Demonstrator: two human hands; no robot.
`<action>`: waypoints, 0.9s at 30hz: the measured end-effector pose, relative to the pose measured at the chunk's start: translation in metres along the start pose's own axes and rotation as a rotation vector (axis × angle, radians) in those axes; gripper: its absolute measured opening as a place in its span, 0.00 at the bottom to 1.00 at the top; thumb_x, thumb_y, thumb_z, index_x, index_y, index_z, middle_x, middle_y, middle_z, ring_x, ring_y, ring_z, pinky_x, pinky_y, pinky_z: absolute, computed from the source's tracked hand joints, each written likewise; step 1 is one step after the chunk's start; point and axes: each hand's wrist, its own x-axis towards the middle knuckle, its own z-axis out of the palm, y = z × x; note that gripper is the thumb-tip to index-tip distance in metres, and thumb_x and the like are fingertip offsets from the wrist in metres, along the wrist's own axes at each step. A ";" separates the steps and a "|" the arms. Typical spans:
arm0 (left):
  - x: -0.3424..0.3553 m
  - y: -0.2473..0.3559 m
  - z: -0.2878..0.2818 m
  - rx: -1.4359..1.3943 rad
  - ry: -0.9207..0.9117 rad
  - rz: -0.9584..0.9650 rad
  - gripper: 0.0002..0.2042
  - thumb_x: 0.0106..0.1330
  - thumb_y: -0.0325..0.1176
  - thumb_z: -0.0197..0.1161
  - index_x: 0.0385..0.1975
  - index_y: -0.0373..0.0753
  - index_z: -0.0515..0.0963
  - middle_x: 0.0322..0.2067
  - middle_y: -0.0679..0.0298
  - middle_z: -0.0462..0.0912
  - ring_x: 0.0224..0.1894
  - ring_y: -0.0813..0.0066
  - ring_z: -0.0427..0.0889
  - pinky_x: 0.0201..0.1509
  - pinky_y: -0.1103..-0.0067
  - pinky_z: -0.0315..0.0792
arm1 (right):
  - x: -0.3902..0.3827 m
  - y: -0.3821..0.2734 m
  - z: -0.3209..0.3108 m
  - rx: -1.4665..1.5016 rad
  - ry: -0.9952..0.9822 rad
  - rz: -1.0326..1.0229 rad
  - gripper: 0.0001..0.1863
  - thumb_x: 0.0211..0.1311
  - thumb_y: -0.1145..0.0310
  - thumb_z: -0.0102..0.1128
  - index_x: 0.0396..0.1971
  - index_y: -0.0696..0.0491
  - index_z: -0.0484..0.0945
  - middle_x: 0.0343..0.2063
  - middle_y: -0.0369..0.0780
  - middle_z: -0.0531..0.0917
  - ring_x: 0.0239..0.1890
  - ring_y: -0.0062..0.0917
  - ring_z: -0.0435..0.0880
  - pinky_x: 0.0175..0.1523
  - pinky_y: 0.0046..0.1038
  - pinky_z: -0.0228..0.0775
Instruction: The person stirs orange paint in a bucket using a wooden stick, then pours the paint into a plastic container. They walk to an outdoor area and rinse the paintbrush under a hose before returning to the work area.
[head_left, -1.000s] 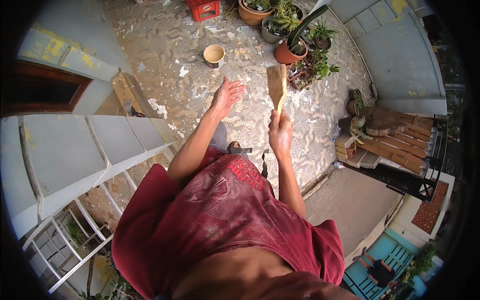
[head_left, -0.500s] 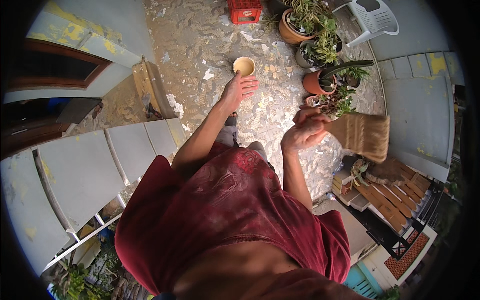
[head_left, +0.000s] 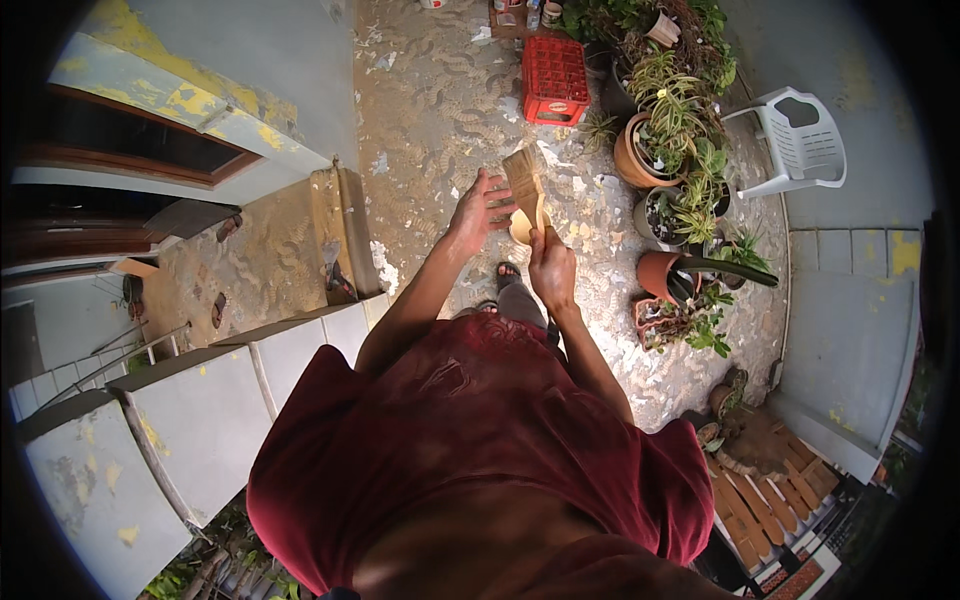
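My right hand (head_left: 553, 268) is closed around the handle of a wide, flat paintbrush (head_left: 522, 178), whose tan head points up and away from me. Just left of the brush, my left hand (head_left: 480, 215) is held out with its fingers apart and nothing in it. Its fingertips are close to the brush; whether they touch cannot be told. A pale yellow bowl (head_left: 520, 229) appears on the floor beyond my hands, partly hidden behind the brush handle and my right hand.
Potted plants (head_left: 665, 275) line the right side, near a white plastic chair (head_left: 805, 140). A red crate (head_left: 556, 85) stands ahead on the patterned floor (head_left: 430, 110), strewn with pale flakes. A grey low wall (head_left: 200, 410) runs along my left; wooden slats (head_left: 755, 500) lie at lower right.
My right hand has swung the paintbrush from far right to in front of me, beside my left hand. The view has shifted, so the crate, bowl and plants appear lower.
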 end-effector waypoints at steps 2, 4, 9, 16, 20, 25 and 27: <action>0.024 0.026 -0.027 -0.021 -0.041 0.103 0.35 0.76 0.60 0.31 0.64 0.33 0.65 0.58 0.50 0.75 0.61 0.59 0.74 0.66 0.65 0.64 | 0.053 -0.026 0.006 0.205 0.088 -0.036 0.15 0.75 0.64 0.47 0.34 0.61 0.71 0.18 0.51 0.78 0.22 0.50 0.80 0.26 0.42 0.66; 0.037 0.050 -0.058 -0.035 -0.017 0.187 0.35 0.77 0.60 0.31 0.64 0.32 0.65 0.58 0.50 0.75 0.60 0.59 0.74 0.66 0.64 0.64 | 0.112 -0.075 -0.002 0.423 0.024 -0.026 0.16 0.77 0.63 0.44 0.33 0.61 0.70 0.15 0.44 0.74 0.16 0.32 0.75 0.24 0.35 0.64; 0.060 0.133 -0.086 -0.094 0.010 0.356 0.35 0.77 0.60 0.32 0.65 0.32 0.64 0.59 0.50 0.74 0.61 0.58 0.73 0.67 0.65 0.63 | 0.213 -0.106 0.039 0.552 -0.231 -0.082 0.20 0.79 0.56 0.41 0.29 0.55 0.69 0.15 0.32 0.68 0.16 0.16 0.66 0.21 0.23 0.60; 0.091 0.274 -0.154 -0.215 0.106 0.673 0.28 0.78 0.51 0.43 0.63 0.31 0.66 0.59 0.55 0.75 0.60 0.68 0.73 0.64 0.68 0.64 | 0.280 -0.189 0.149 0.931 -0.860 -0.049 0.21 0.78 0.52 0.39 0.32 0.52 0.72 0.16 0.31 0.70 0.19 0.14 0.66 0.24 0.19 0.55; 0.103 0.377 -0.164 -0.198 0.103 0.829 0.20 0.78 0.43 0.48 0.52 0.31 0.78 0.46 0.62 0.83 0.49 0.76 0.78 0.58 0.74 0.68 | 0.336 -0.241 0.177 0.917 -0.885 -0.056 0.23 0.77 0.49 0.40 0.32 0.53 0.71 0.16 0.31 0.67 0.18 0.15 0.63 0.29 0.20 0.59; 0.158 0.468 -0.162 0.041 0.049 0.904 0.16 0.77 0.38 0.52 0.48 0.31 0.80 0.41 0.66 0.83 0.43 0.82 0.77 0.54 0.81 0.68 | 0.417 -0.262 0.185 0.879 -0.737 -0.088 0.21 0.78 0.51 0.39 0.33 0.52 0.71 0.15 0.28 0.62 0.17 0.12 0.57 0.24 0.20 0.49; 0.186 0.490 -0.153 0.079 0.085 0.921 0.14 0.76 0.35 0.54 0.47 0.30 0.79 0.40 0.67 0.83 0.42 0.83 0.77 0.53 0.83 0.68 | 0.452 -0.263 0.193 0.877 -0.666 -0.072 0.20 0.78 0.52 0.41 0.32 0.52 0.72 0.15 0.28 0.63 0.17 0.12 0.57 0.24 0.19 0.49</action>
